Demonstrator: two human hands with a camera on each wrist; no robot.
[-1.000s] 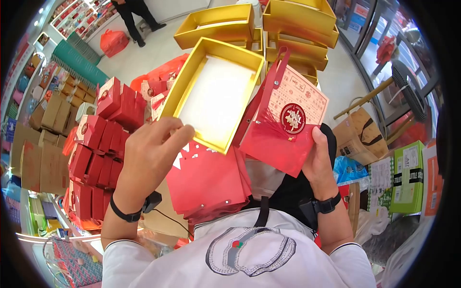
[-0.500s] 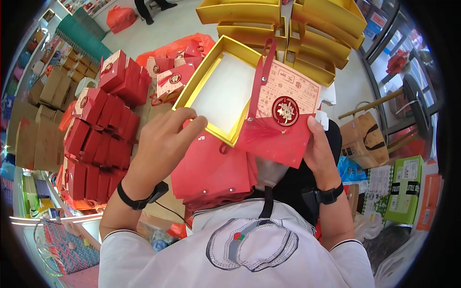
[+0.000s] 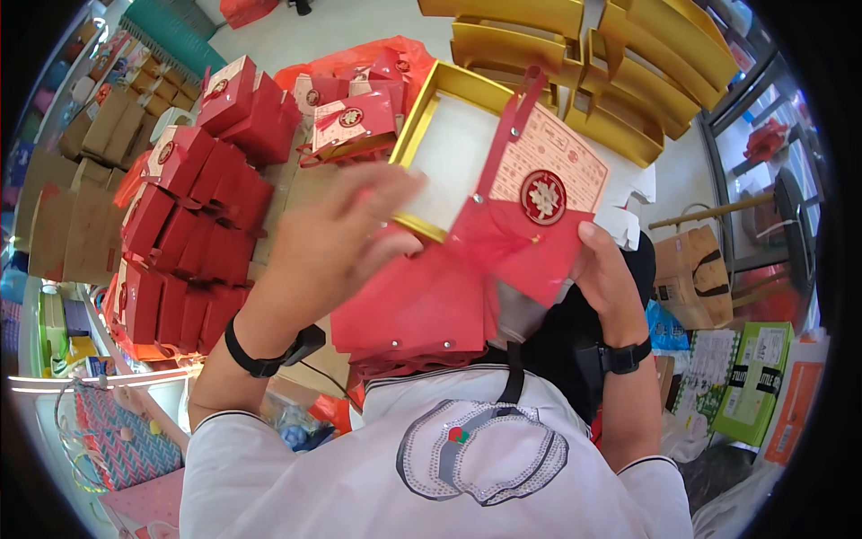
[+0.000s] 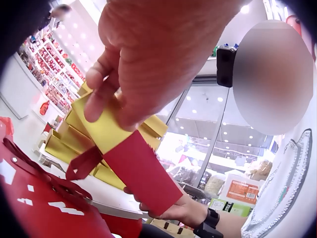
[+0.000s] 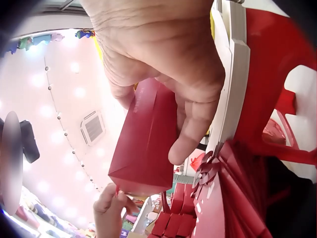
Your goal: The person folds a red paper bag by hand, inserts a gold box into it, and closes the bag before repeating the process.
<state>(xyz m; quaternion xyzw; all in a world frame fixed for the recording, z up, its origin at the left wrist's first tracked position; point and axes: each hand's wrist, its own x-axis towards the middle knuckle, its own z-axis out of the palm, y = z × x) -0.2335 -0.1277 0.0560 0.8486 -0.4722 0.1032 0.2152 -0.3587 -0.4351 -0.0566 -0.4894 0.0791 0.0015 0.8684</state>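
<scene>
A tan surface (image 3: pixel 285 193) carries red boxes (image 3: pixel 190 226) — stacked in rows.

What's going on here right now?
A person is handling a gold tray that sits partway in a red bag. The right hand grips the bag; the left hand is at the tray's side, fingers extended, too blurred in the head view to be sure of contact. Flat red bags lie below, red boxes are piled to the left, and more gold trays are stacked ahead.
</scene>
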